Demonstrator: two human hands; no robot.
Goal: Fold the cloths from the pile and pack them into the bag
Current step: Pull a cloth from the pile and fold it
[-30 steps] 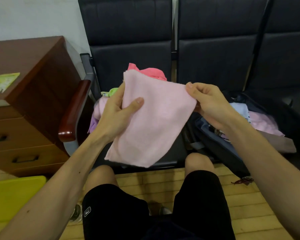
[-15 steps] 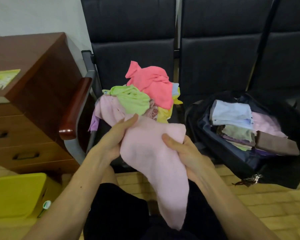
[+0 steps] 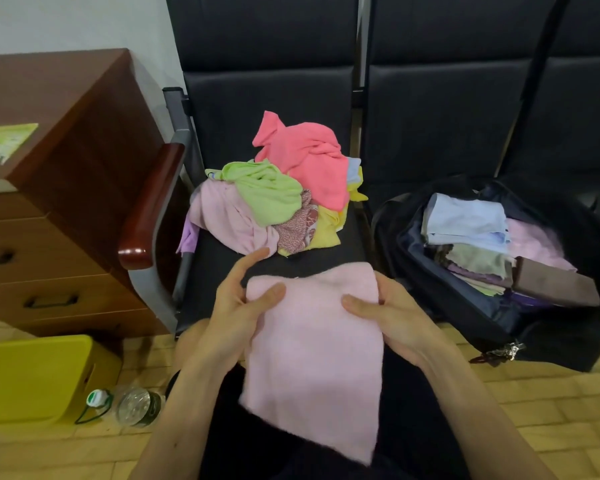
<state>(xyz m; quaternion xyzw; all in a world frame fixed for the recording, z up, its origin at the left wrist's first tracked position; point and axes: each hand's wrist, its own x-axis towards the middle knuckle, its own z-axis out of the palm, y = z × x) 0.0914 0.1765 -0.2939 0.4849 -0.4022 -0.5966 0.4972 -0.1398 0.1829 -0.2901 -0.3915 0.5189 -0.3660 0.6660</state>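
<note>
At the far left we see a brown drawer cabinet [image 3: 59,216], and below it on the wooden floor a yellow box [image 3: 32,379] with a plastic bottle [image 3: 136,405] lying just beside it. Next comes the black chair [image 3: 267,98], and on its seat sits the pile of cloths [image 3: 278,202], coral and green pieces on top. In front of the pile, over our lap, our left hand [image 3: 238,317] grips the left top edge of the pink cloth [image 3: 314,355], thumb on top, forefinger stretched out. Our right hand [image 3: 392,320] grips the right top edge, thumb pressed on the fabric. The cloth hangs folded down over our knees. Furthest right, the dark bag [image 3: 465,306] lies open on the next seat, with folded cloths stacked inside.
</note>
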